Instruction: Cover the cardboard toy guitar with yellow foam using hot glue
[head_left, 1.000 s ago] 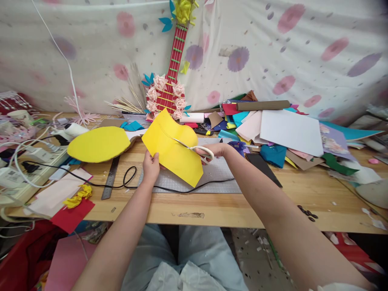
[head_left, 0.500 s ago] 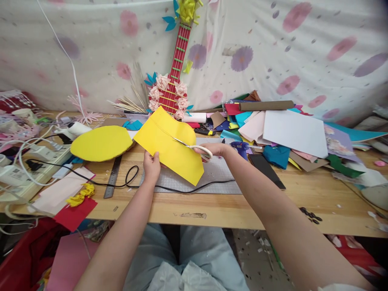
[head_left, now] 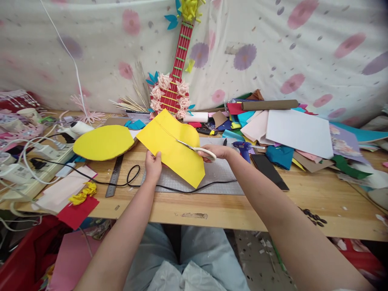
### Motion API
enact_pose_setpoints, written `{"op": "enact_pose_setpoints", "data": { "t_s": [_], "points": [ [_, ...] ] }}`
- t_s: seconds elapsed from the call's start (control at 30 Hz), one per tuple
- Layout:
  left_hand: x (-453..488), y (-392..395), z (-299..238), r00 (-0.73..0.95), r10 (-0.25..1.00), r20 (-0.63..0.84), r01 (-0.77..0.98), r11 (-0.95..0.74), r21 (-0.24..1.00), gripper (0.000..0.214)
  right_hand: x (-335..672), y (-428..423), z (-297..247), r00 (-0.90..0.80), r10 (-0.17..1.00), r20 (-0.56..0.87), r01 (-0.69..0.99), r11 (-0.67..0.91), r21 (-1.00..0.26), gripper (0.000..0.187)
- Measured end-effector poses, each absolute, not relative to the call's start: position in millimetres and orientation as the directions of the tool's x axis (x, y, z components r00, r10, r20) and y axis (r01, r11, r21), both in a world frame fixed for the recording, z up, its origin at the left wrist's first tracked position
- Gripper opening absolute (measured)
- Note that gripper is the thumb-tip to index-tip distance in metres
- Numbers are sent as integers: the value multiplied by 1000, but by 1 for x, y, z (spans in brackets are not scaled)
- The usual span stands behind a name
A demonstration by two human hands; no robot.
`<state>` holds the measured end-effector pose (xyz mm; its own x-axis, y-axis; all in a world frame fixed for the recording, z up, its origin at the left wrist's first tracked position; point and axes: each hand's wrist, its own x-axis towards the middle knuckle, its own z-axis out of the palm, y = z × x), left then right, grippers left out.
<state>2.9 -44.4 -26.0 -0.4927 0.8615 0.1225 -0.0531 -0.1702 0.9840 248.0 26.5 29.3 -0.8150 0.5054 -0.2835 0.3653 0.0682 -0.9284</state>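
Note:
My left hand (head_left: 153,165) pinches the lower left edge of a yellow sheet (head_left: 172,149), thumb on top and fingers hidden beneath. A curved line runs across the sheet's upper part. White-handled scissors (head_left: 203,153) are gripped in my right hand (head_left: 214,152), their blades lying at the sheet and pointing to the upper left. Left of the sheet lies a yellow oval panel (head_left: 103,142). Under it all, a grey cutting mat (head_left: 222,178) rests on the wooden table (head_left: 145,212).
A red paper guitar with pink flowers (head_left: 176,85) leans at the back. A blue glue gun (head_left: 242,148) and black cable (head_left: 182,190) lie near the mat. Colored sheets (head_left: 298,133) are heaped on the right. A metal ruler (head_left: 113,178) and power strip (head_left: 33,178) are on the left.
The whole view has shifted slightly. My right hand and the scissors sit a little further right, with the blades still at the sheet. My left hand keeps its hold.

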Motion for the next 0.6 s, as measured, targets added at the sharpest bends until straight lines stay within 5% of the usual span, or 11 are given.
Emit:
{"op": "enact_pose_setpoints", "data": {
  "t_s": [0.6],
  "points": [
    [6, -43, -30, -356, 924, 142, -128, -199, 972, 35, 259, 14, 17, -855, 473, -213, 336, 191, -922, 60]
  ]
}}
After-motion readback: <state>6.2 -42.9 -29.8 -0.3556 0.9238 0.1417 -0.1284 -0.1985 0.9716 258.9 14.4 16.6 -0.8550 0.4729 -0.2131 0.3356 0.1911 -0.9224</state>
